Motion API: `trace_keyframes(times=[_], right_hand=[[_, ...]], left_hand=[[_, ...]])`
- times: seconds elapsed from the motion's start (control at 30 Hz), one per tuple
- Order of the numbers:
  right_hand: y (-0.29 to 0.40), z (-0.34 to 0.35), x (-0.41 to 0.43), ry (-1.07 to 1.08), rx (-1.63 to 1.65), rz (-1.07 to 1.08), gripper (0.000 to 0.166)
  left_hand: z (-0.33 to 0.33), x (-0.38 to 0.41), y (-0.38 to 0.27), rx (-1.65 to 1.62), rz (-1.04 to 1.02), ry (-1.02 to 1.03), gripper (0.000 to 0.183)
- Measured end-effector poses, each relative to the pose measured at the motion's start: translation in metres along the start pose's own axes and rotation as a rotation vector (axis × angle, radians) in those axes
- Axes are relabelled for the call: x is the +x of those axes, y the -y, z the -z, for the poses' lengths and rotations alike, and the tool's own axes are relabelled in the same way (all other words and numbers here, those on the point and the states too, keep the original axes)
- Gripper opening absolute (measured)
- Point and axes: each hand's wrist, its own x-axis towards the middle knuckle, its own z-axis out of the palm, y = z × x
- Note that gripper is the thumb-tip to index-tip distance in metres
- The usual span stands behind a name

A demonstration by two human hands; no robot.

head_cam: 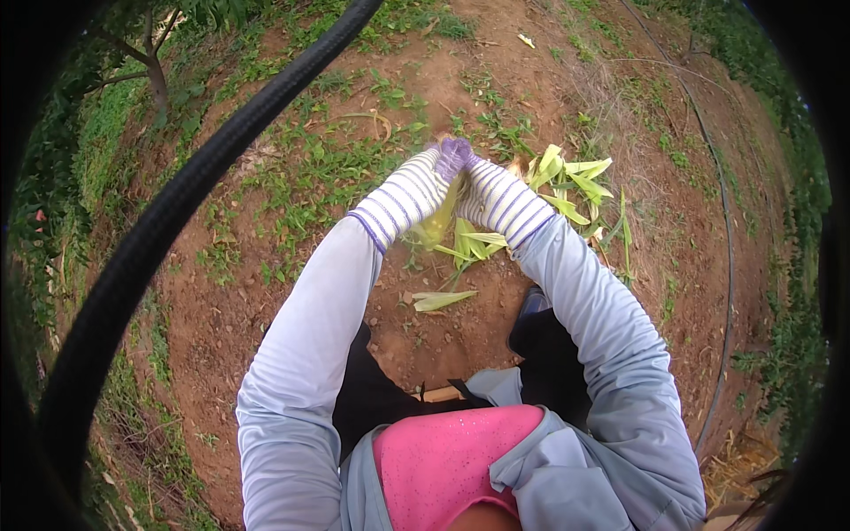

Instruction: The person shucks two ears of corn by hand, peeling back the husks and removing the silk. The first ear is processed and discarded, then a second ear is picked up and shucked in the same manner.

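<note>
My left hand [413, 188] and my right hand [497, 192] wear white knit gloves with purple stripes and purple fingertips. They meet in front of me, fingertips pressed together at the top of an ear of corn in its husk [440, 220]. The ear is pale yellow-green, blurred, and mostly hidden behind the gloves. Both hands are closed on its upper end. Just beyond my right wrist lies a heap of peeled corn husks [570, 174] on the soil. More green husk leaves [470, 240] lie below the hands, and one loose husk leaf [443, 301] rests nearer to me.
Reddish bare soil [438, 352] with low weeds [299, 192] surrounds me. A thin black hose [720, 192] runs along the right side. A small tree [156, 76] stands at far left. A thick black cable [199, 166] crosses the view close to the camera. My shoe [531, 308] is below my right forearm.
</note>
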Motion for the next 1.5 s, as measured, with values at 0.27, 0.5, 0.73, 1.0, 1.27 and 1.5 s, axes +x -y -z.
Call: trace_keyframes(times=[0.27,0.5,0.73,1.0,1.27,1.5], right_hand=[[0.008,0.024,0.019,0.027,0.228,0.086,0.033],[0.032,0.037,0.013,0.051,0.334,0.256,0.041],[0.057,0.055,0.019,-0.027,0.357,0.369,0.047],[0.061,0.040,0.008,-0.124,0.425,0.443,0.041],[0.065,0.037,0.010,-0.179,0.491,0.435,0.034],[0.068,0.036,0.006,-0.267,0.371,0.492,0.022]], left_hand=[[-0.004,0.009,0.004,0.055,-0.115,-0.208,0.045],[0.016,0.010,0.004,-0.433,-0.055,-0.350,0.038],[0.016,0.008,0.021,0.087,-0.191,-0.375,0.052],[-0.010,-0.007,-0.003,0.572,-0.174,-0.203,0.077],[-0.013,0.007,0.012,0.065,-0.228,-0.234,0.037],[-0.012,-0.004,0.001,-0.147,-0.105,-0.070,0.040]])
